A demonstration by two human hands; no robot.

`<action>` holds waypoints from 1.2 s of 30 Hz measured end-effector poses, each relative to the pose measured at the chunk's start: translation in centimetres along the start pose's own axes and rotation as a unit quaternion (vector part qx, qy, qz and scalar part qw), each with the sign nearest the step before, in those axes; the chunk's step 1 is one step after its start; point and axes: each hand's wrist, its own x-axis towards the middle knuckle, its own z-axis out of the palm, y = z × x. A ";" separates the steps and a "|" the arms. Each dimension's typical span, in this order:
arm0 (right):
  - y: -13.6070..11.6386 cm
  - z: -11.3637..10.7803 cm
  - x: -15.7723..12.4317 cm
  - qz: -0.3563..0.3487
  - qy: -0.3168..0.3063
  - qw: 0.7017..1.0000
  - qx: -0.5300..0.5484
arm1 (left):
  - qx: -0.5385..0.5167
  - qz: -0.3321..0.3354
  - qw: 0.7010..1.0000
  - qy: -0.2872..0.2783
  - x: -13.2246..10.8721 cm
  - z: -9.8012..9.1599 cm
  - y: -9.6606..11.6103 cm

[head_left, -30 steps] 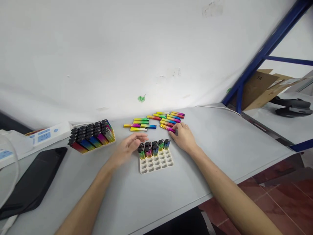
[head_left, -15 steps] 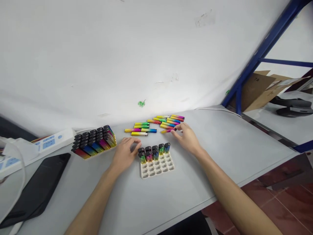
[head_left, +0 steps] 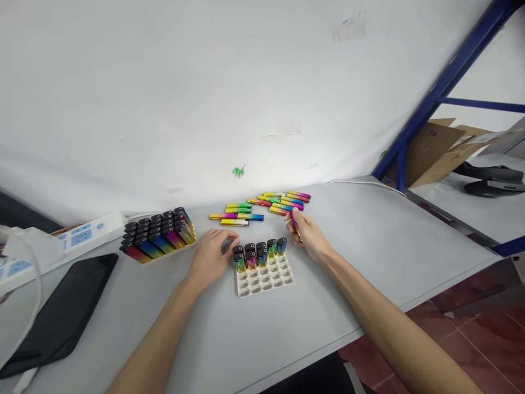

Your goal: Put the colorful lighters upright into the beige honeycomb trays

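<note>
My right hand (head_left: 309, 235) grips a pink and yellow lighter (head_left: 295, 226), tilted with its lower end down, just right of the white tray. My left hand (head_left: 212, 254) rests on the table at the tray's left side, fingers loosely bent and apart, holding nothing. In the white tray (head_left: 266, 285), several lighters with black tops, such as a blue one (head_left: 281, 247), stand upright in the back holes; front holes are bare. Behind my hands, loose lighters such as a yellow and blue one (head_left: 251, 217) lie flat on the table.
A second tray packed with upright lighters (head_left: 159, 238) stands at the left. Near it are a white power strip (head_left: 88, 235) and a black phone-like device (head_left: 61, 312). A wall (head_left: 184, 98) closes off the back; a blue metal frame (head_left: 430, 98) rises at the right.
My right hand has lifted the pink and yellow lighter off the table and drawn it slightly nearer, turning it toward upright. The left hand stays at the tray's side.
</note>
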 end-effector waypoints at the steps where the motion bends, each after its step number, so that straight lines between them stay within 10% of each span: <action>1: 0.0 0.0 0.0 -0.010 -0.005 1.000 0.004 | -0.001 0.000 1.000 -0.001 0.0 0.0 0.0; 36: 0.6 0.5 0.3 0.051 0.044 0.998 0.013 | 0.039 0.055 0.997 0.020 0.1 1.0 -1.2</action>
